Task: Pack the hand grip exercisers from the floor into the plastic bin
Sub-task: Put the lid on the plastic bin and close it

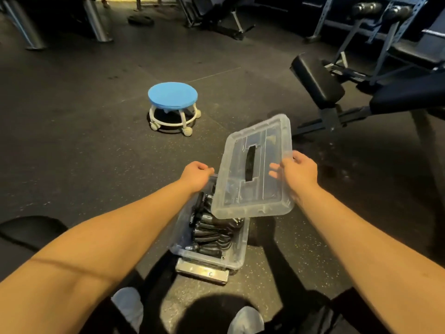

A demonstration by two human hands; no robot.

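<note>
The plastic bin [237, 259] sits on the floor, long axis running away from me, hand grip exercisers [212, 235] packed inside. My right hand [298, 172] grips the clear lid [265, 189], tilted above the far end. My left hand [196, 175] curls on the rim.

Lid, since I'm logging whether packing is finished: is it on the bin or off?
Off. The right hand holds the lid tilted above the plastic bin, whose open top shows exercisers inside.
</note>
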